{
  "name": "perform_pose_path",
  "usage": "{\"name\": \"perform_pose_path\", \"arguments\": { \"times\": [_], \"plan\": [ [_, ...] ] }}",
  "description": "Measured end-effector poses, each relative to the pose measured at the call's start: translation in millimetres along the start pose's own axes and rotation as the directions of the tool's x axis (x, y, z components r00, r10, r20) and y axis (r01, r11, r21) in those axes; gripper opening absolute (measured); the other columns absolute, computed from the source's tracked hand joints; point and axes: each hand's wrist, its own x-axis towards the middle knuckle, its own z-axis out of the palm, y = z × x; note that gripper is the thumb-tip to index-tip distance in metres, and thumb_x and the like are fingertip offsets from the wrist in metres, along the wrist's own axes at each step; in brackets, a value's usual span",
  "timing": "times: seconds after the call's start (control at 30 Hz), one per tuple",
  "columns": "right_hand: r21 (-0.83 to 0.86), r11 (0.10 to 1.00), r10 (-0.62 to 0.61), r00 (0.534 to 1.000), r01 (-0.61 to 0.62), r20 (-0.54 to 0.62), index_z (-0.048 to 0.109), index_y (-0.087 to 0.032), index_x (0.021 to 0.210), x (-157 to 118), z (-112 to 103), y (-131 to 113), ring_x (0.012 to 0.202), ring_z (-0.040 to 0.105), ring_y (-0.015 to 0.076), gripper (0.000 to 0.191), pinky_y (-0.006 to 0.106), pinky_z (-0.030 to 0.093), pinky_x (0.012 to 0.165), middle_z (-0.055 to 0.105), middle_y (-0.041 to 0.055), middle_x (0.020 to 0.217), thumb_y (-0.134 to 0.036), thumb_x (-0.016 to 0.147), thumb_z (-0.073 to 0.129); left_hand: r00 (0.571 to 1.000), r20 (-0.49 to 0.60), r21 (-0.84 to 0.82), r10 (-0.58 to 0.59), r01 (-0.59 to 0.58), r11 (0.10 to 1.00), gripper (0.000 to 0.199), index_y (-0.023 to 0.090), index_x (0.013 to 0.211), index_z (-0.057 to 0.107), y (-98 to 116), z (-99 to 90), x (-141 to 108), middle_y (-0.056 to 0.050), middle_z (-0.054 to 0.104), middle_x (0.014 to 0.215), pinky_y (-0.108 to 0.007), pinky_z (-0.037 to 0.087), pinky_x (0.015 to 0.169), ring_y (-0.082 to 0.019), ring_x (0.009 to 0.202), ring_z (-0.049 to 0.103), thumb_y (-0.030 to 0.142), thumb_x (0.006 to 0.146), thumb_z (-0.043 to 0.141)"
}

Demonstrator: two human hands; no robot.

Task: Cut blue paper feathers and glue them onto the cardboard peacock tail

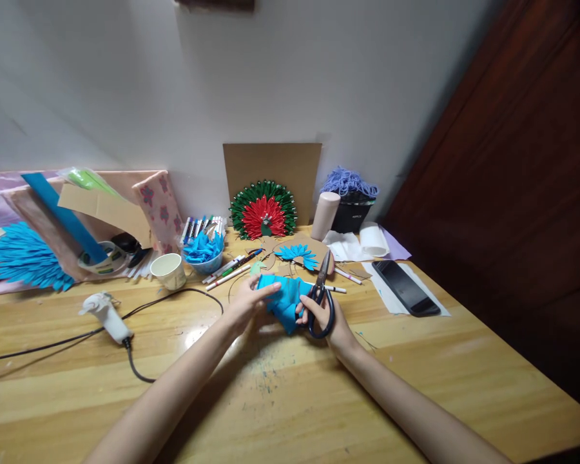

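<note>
A folded piece of blue material [286, 303] is held above the middle of the table. My left hand [252, 298] pinches its left end, thumb on top. My right hand [325, 317] holds dark-handled scissors [321, 293], blades pointing up and away, and its fingers also touch the right side of the blue material. Just behind lies a cardboard shape [314, 250] with blue petals [298, 255] on it. Farther back, a red and green peacock [263, 211] stands against a cardboard panel [273, 158].
On the wooden table [251, 399] are a glue gun [107, 319] with its cable, a paper cup [168, 270], a bowl of blue pieces [203, 251], several markers [227, 277] and a phone [406, 288]. Purple yarn [350, 182] sits at the back right.
</note>
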Motion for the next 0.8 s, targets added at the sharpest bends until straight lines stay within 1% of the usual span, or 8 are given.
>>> {"name": "perform_pose_path", "arguments": {
  "times": [0.07, 0.17, 0.27, 0.33, 0.4, 0.53, 0.63, 0.8],
  "plan": [
    [0.007, 1.000, 0.010, 1.000, -0.010, -0.006, 0.058, -0.013, 0.064, -0.5, 0.4, 0.9, 0.043, 0.055, 0.0113, 0.032, 0.025, 0.049, 0.049, 0.061, 0.0012, 0.056, -0.043, 0.069, 0.064, 0.992, 0.081, -0.195, -0.094, 0.109, 0.975, 0.037, 0.011, 0.087, 0.061, -8.9, 6.3, -1.7, -0.008, 0.062, 0.086, -0.029, 0.045, 0.077, -0.016, 0.079, 0.058, 0.035, 0.061, 0.072],
    [0.013, 1.000, 0.014, 1.000, -0.014, -0.002, 0.058, -0.013, 0.064, -1.2, 0.6, 0.9, 0.043, 0.055, 0.0115, 0.031, 0.025, 0.050, 0.049, 0.061, 0.0011, 0.055, -0.043, 0.070, 0.063, 0.976, 0.101, -0.342, -0.193, 0.216, 0.915, 0.036, 0.011, 0.085, 0.062, -21.3, 13.0, -4.8, -0.008, 0.062, 0.083, -0.029, 0.045, 0.080, -0.016, 0.079, 0.058, 0.038, 0.063, 0.071],
    [-0.015, 1.000, -0.015, 1.000, 0.015, 0.019, 0.058, -0.013, 0.064, -1.6, 0.6, 0.2, 0.043, 0.055, 0.0115, 0.029, 0.024, 0.048, 0.049, 0.059, 0.0006, 0.052, -0.041, 0.074, 0.061, 0.966, 0.182, -0.285, -0.182, 0.229, 0.931, 0.032, 0.011, 0.081, 0.062, -23.4, 16.2, -9.8, -0.006, 0.062, 0.077, -0.029, 0.046, 0.076, -0.015, 0.072, 0.058, 0.033, 0.061, 0.073],
    [-0.043, 0.999, -0.030, 0.999, 0.031, 0.037, 0.058, -0.013, 0.064, -2.0, 0.8, 0.0, 0.043, 0.054, 0.0117, 0.029, 0.024, 0.047, 0.048, 0.057, 0.0001, 0.048, -0.040, 0.075, 0.059, 0.957, 0.254, -0.176, -0.142, 0.190, 0.966, 0.028, 0.010, 0.080, 0.062, -19.0, 17.5, -13.5, -0.006, 0.062, 0.074, -0.029, 0.046, 0.073, -0.015, 0.067, 0.059, 0.030, 0.063, 0.071],
    [-0.043, 0.999, -0.029, 0.998, 0.032, 0.053, 0.058, -0.013, 0.065, -2.4, 1.3, 0.4, 0.043, 0.054, 0.0115, 0.030, 0.024, 0.047, 0.047, 0.058, 0.0006, 0.050, -0.041, 0.075, 0.059, 0.954, 0.277, -0.095, -0.116, 0.148, 0.984, 0.025, 0.010, 0.078, 0.062, -13.5, 18.2, -16.1, -0.006, 0.062, 0.071, -0.028, 0.046, 0.070, -0.014, 0.064, 0.058, 0.031, 0.067, 0.068],
    [0.015, 1.000, 0.001, 0.998, -0.002, 0.068, 0.057, -0.013, 0.068, -3.1, 2.4, 1.7, 0.042, 0.053, 0.0099, 0.030, 0.024, 0.048, 0.046, 0.062, 0.0018, 0.060, -0.042, 0.073, 0.060, 0.983, 0.145, -0.037, -0.110, 0.116, 0.993, 0.018, 0.012, 0.066, 0.058, -9.3, 17.5, -15.2, -0.001, 0.058, 0.062, -0.023, 0.045, 0.064, -0.010, 0.058, 0.054, 0.028, 0.066, 0.066],
    [0.025, 1.000, 0.014, 0.998, -0.015, 0.062, 0.056, -0.013, 0.068, -3.2, 3.1, 0.4, 0.041, 0.052, 0.0093, 0.031, 0.023, 0.048, 0.045, 0.061, 0.0010, 0.059, -0.043, 0.071, 0.062, 0.995, 0.026, -0.016, -0.101, 0.101, 0.995, 0.018, 0.013, 0.064, 0.056, -10.8, 16.9, -12.0, 0.000, 0.057, 0.060, -0.025, 0.046, 0.067, -0.010, 0.058, 0.054, 0.027, 0.062, 0.067],
    [-0.015, 1.000, 0.014, 0.995, -0.013, 0.096, 0.056, -0.013, 0.065, -4.3, 4.3, -6.4, 0.041, 0.052, 0.0089, 0.032, 0.022, 0.047, 0.045, 0.058, -0.0002, 0.055, -0.043, 0.074, 0.060, 0.994, 0.020, 0.099, -0.103, 0.100, 0.990, 0.023, 0.011, 0.065, 0.058, -9.4, 18.8, -11.1, -0.003, 0.061, 0.060, -0.028, 0.047, 0.065, -0.013, 0.058, 0.057, 0.028, 0.056, 0.070]
  ]
}}
